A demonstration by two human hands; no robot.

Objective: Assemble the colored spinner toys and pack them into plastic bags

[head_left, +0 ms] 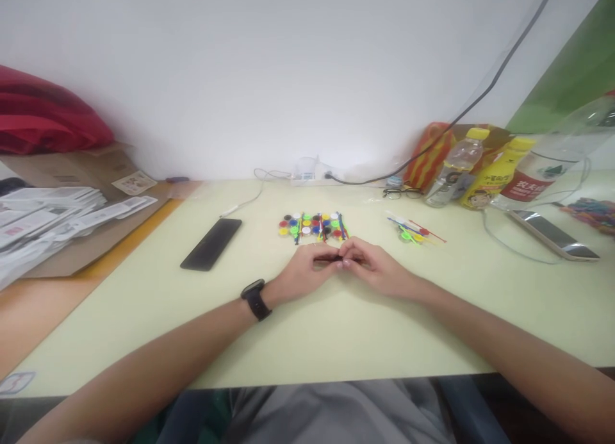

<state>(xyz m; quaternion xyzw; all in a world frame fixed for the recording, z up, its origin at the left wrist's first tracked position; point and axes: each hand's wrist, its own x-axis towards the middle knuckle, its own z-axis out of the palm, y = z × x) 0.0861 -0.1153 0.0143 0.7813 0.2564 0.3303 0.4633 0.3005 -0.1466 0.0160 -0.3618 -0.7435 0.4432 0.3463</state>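
My left hand [310, 266] and my right hand [368, 264] meet fingertip to fingertip above the pale table. Both are closed in a pinch around a small dark piece [338, 258], mostly hidden by the fingers. Just beyond them lie rows of small round coloured discs [306, 223] in red, blue, green, white, yellow and black, with thin coloured plastic sticks [341, 226] laid between them. To the right of my right hand sits a loose little pile of coloured sticks and discs [410, 231]. A black watch [257, 299] is on my left wrist.
A black phone [211, 245] lies left of the discs. At right stand several bottles [490, 172] beside another phone [552, 234] and glasses [402, 192]. A power strip [307, 173] with a cable [427, 150] is at the wall. Cardboard and white packets [52, 216] fill the left.
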